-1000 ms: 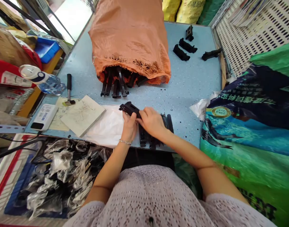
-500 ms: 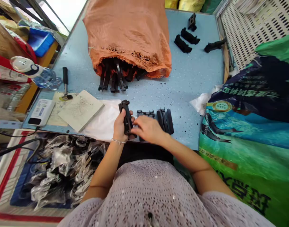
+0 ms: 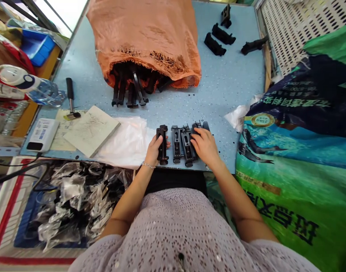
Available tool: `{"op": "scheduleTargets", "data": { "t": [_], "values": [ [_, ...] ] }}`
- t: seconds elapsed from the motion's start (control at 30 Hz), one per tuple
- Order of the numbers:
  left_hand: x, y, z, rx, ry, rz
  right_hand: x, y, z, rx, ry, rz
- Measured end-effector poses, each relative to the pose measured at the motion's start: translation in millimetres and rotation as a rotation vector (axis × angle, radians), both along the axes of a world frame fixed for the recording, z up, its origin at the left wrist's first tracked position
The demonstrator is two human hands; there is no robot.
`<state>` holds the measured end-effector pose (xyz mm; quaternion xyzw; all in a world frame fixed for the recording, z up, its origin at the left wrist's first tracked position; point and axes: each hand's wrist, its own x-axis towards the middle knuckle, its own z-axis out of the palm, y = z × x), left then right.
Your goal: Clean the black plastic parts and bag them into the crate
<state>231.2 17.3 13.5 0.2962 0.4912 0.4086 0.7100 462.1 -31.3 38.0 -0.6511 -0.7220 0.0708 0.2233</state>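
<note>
Along the near edge of the counter [image 3: 222, 96], the left hand [image 3: 153, 152] is closed around a black part [image 3: 163, 152], seemingly steadying it. The right hand [image 3: 206, 146] covers neighbouring black pieces [image 3: 177, 145], probably lined up for easy reach; its grip is unclear.

Black parts [image 3: 163, 148], speckled pale-blue tabletop [image 3: 232, 75], orange sack [image 3: 144, 30] — hole-dotted lilac top [image 3: 178, 223] — blue-and-green bag [image 3: 297, 158].

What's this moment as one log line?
left hand: holds black part; right hand: at row of black parts; orange sack: open, dark pieces protruding
</note>
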Motion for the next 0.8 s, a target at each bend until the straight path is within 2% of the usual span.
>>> {"op": "scheduleTargets", "data": {
  "t": [0.07, 0.17, 0.2, 0.23, 0.27, 0.3, 0.4, 0.43, 0.5, 0.57, 0.67, 0.8],
  "values": [
    [-3.9, -2.8, 14.0, 0.008, 0.009, -0.084, -4.6, 1.2, 18.0, 0.037, 0.05, 0.088],
    [-22.5, -13.8, 40.7, 0.037, -0.003, -0.462, -19.4, 1.3, 44.8, -0.015, 0.116, 0.434],
    [-30.8, -16.5, 46.9, 0.079, 0.006, -0.562, -23.1, 1.6, 49.9, -0.047, 0.134, 0.534],
    [-39.8, -17.8, 50.2, 0.136, 0.044, -0.605, -25.6, 2.1, 52.5, -0.073, 0.154, 0.587],
    [-49.2, -17.1, 50.3, 0.209, 0.131, -0.572, -26.8, 3.0, 52.4, -0.089, 0.179, 0.586],
    [-58.7, -14.7, 47.1, 0.293, 0.269, -0.469, -27.3, 4.1, 50.0, -0.096, 0.214, 0.539],
    [-85.4, -0.8, 23.1, 0.482, 0.824, -0.048, -31.2, 7.7, 34.7, -0.119, 0.43, 0.266],
    [-93.2, 4.7, 13.5, 0.505, 0.974, 0.034, -35.4, 8.7, 28.9, -0.154, 0.551, 0.182],
    [-108.1, 15.9, -2.7, 0.495, 1.12, 0.076, -49.8, 11.0, 18.7, -0.275, 0.849, 0.053],
    [-122.8, 27.3, -10.9, 0.434, 1.092, 0.092, -70.7, 14.3, 12.2, -0.417, 1.163, -0.026],
    [-143.2, 42.2, -8.2, 0.296, 0.804, 0.157, -107.5, 23.5, 9.0, -0.565, 1.501, -0.066],
    [-153.0, 43.8, 8.9, 0.195, 0.386, 0.153, -155.7, 47.6, 8.1, -0.703, 1.733, 0.073]
  ]
}}
